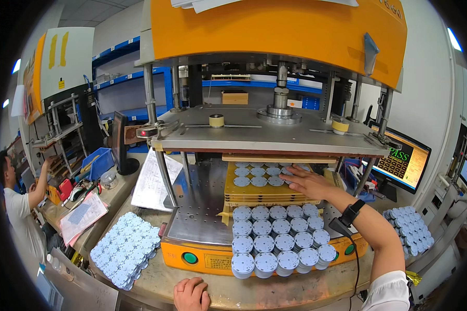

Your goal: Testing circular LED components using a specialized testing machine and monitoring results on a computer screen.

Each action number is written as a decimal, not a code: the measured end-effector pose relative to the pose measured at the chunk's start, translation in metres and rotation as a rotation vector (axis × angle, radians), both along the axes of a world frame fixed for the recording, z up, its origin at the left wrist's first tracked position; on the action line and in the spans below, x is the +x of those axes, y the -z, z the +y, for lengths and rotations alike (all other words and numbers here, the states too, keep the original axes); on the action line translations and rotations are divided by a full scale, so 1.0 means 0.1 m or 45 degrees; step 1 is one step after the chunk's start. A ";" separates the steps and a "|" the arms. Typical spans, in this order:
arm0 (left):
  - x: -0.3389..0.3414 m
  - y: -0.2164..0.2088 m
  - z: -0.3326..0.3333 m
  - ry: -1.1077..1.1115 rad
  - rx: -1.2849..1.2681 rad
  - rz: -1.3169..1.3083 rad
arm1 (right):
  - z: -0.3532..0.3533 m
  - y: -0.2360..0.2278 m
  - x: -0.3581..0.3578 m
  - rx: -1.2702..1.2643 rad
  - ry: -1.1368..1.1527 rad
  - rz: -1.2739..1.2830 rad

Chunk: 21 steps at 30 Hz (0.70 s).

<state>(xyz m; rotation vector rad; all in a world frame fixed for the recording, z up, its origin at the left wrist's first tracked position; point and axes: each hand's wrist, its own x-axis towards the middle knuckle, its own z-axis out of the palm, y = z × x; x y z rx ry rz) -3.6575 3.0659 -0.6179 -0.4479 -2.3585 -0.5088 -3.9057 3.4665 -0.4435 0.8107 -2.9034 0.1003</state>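
My right hand (308, 182) reaches into the press with its fingers stretched out. The fingertips lie on or just above the round pale boards (259, 181) set in a yellow layered fixture (233, 191); exact contact is hard to tell. Part of the far row is hidden behind that hand. My left hand (191, 294) rests at the bench's front edge, fingers curled in a loose fist, with nothing visible in it. Directly before the fixture stand several stacks of round pale-blue boards (284, 242), arranged in rows on the front of the press.
The press's grey upper plate (296, 136) hangs low over the fixture on metal posts. Panels of joined round boards are piled left (125, 249) and right (409, 230). A cord (357, 262) runs from my wristband. A monitor (399, 158) stands right; a co-worker (23, 202) works far left.
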 end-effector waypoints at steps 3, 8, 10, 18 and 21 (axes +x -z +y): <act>0.01 0.02 -0.01 -0.011 -0.006 -0.025 | -0.09 -0.13 0.09 0.102 0.068 -0.049; -0.04 -0.09 0.07 0.018 0.056 -0.037 | -0.03 -0.26 0.35 0.030 0.164 -0.120; -0.07 -0.10 0.05 0.026 0.098 -0.036 | -0.10 -0.31 0.73 -0.012 0.043 -0.129; -0.14 -0.17 0.13 -0.133 0.032 -0.204 | -0.56 0.25 2.17 -0.061 -0.443 0.378; -0.14 -0.13 0.13 -0.132 0.028 -0.156 | -0.59 0.28 2.21 -0.105 -0.434 0.445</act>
